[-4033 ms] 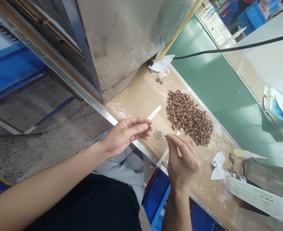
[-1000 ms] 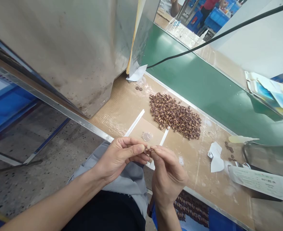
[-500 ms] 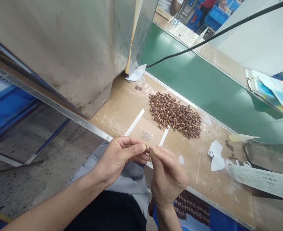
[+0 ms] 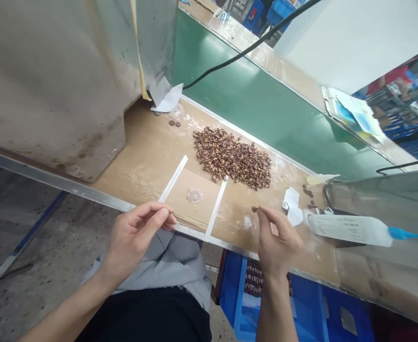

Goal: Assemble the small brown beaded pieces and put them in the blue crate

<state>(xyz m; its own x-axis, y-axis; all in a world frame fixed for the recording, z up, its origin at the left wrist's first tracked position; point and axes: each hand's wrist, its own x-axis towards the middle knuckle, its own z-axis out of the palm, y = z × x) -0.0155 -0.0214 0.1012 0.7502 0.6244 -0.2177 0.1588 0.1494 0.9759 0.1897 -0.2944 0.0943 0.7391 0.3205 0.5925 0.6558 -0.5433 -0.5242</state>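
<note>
Brown piece (image 4: pixel 254 208) pinched by right hand (image 4: pixel 278 240); left hand (image 4: pixel 134 235) pinched, hold unclear; heap (image 4: pixel 232 156) beyond.

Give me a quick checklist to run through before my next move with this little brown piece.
1. Grip on the brown piece, pinched by the right hand: ok.
2. Whether the left hand, fingers pinched shut, holds anything: cannot tell.
3. The clear disc lies uncovered on the cardboard square: ok.
4. The pile of brown parts lies apart from the clear disc: ok.
5. Whether the white tube is capped: cannot tell.
</note>
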